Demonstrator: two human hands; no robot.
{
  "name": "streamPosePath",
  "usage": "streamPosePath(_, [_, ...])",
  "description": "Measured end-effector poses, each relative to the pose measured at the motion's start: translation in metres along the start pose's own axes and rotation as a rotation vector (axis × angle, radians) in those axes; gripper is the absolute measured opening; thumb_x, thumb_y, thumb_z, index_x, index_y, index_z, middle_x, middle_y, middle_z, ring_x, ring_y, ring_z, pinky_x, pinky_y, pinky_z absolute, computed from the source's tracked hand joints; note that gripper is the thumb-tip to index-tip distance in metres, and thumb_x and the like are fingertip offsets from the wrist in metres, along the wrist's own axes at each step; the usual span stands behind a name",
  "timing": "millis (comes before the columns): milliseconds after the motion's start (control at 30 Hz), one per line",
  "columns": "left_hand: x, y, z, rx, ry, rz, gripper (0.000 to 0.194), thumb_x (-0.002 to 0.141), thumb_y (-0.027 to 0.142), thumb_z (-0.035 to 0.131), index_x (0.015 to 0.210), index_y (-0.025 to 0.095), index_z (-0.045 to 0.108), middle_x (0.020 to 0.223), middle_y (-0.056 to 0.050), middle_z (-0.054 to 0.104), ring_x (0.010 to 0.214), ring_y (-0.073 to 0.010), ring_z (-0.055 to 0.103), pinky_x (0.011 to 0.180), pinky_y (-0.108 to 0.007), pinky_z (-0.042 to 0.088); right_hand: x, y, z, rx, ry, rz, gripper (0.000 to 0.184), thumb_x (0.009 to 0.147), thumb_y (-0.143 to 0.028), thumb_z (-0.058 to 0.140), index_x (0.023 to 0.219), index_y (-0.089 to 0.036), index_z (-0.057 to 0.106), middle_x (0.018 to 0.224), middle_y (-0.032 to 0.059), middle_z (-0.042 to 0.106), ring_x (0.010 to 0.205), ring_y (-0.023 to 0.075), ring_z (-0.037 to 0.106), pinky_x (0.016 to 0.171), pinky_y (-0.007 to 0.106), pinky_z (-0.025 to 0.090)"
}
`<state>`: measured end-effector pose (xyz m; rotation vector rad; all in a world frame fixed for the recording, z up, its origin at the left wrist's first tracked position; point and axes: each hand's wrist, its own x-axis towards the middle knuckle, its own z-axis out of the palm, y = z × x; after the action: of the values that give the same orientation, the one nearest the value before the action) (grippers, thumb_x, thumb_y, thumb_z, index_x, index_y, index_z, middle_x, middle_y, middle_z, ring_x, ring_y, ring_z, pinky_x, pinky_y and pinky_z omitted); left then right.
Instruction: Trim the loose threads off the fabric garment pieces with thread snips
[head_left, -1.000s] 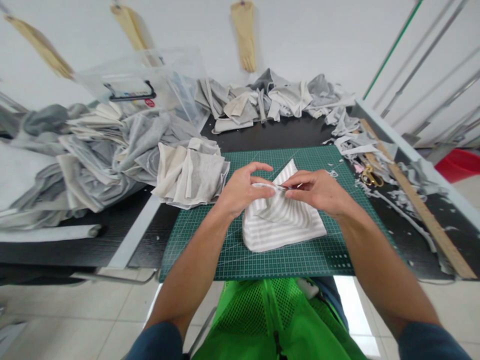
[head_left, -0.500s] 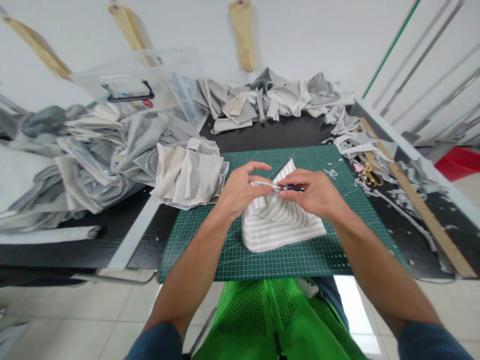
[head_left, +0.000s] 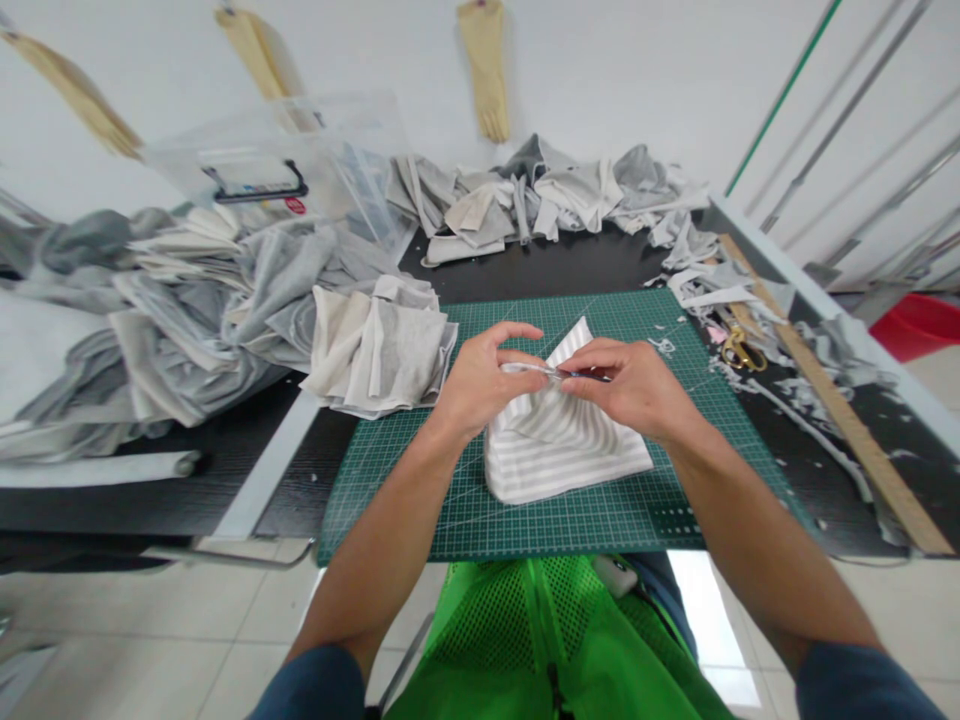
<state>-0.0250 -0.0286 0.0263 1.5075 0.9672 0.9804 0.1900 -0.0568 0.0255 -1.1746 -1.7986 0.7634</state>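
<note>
A folded grey-and-white striped cloth (head_left: 559, 445) lies on the green cutting mat (head_left: 540, 515). Just above it both hands meet around a slim pen (head_left: 555, 374) with a clear cap end and a dark body. My left hand (head_left: 480, 380) pinches the clear end between thumb and fingers. My right hand (head_left: 634, 385) grips the dark end with its fingers curled. The pen lies roughly level between the two hands.
Heaps of grey and cream fabric pieces (head_left: 225, 300) fill the table's left and back. A clear plastic box (head_left: 277, 165) stands behind them. Gold scissors (head_left: 741, 352), fabric scraps and a long wooden ruler (head_left: 840, 410) lie along the right edge.
The clear end of the pen has slid a little out from the dark body between my hands, then stayed. The cloth has not moved.
</note>
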Motion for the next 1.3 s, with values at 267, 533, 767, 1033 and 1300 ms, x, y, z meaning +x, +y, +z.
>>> streamPosePath(267, [-0.001, 0.002, 0.001, 0.002, 0.008, -0.002, 0.059, 0.07, 0.024, 0.085, 0.124, 0.017, 0.064, 0.089, -0.008, 0.081, 0.073, -0.0191, 0.075, 0.065, -0.027, 0.055, 0.0, -0.002, 0.0, 0.0, 0.032, 0.004, 0.007, 0.084, -0.029, 0.081, 0.089, -0.025, 0.084, 0.096, 0.0056, 0.08, 0.086, 0.0217, 0.073, 0.074, 0.034, 0.054])
streamPosePath(533, [-0.004, 0.006, 0.005, 0.061, 0.019, 0.029, 0.056, 0.072, 0.02, 0.081, 0.124, 0.017, 0.062, 0.086, -0.006, 0.08, 0.078, -0.0207, 0.077, 0.069, -0.027, 0.056, 0.0, -0.004, 0.001, -0.041, 0.009, -0.015, 0.011, 0.083, -0.028, 0.081, 0.093, -0.024, 0.084, 0.097, 0.0056, 0.08, 0.086, 0.0214, 0.073, 0.075, 0.033, 0.055])
streamPosePath(767, [-0.007, 0.011, 0.008, 0.161, 0.05, 0.016, 0.055, 0.072, 0.02, 0.079, 0.125, 0.02, 0.062, 0.085, -0.004, 0.079, 0.071, -0.0183, 0.074, 0.062, -0.025, 0.052, -0.001, -0.004, 0.003, -0.072, 0.02, -0.003, 0.011, 0.083, -0.03, 0.081, 0.092, -0.025, 0.084, 0.097, 0.0061, 0.08, 0.087, 0.0224, 0.073, 0.076, 0.035, 0.056])
streamPosePath(1033, [-0.009, 0.013, 0.009, 0.205, 0.063, 0.008, 0.057, 0.071, 0.019, 0.078, 0.126, 0.02, 0.061, 0.084, -0.004, 0.079, 0.066, -0.0163, 0.071, 0.061, -0.025, 0.049, -0.001, -0.006, 0.003, -0.106, 0.013, -0.025, 0.01, 0.084, -0.029, 0.08, 0.092, -0.024, 0.084, 0.096, 0.0063, 0.079, 0.086, 0.0222, 0.072, 0.075, 0.035, 0.056])
streamPosePath(1300, [-0.009, 0.016, 0.012, 0.207, 0.057, 0.0, 0.057, 0.071, 0.016, 0.076, 0.126, 0.019, 0.061, 0.084, -0.004, 0.079, 0.069, -0.0172, 0.072, 0.059, -0.024, 0.048, -0.001, -0.007, 0.003, -0.102, 0.004, -0.026, 0.01, 0.084, -0.027, 0.08, 0.092, -0.025, 0.084, 0.096, 0.0056, 0.079, 0.085, 0.0217, 0.072, 0.076, 0.034, 0.056])
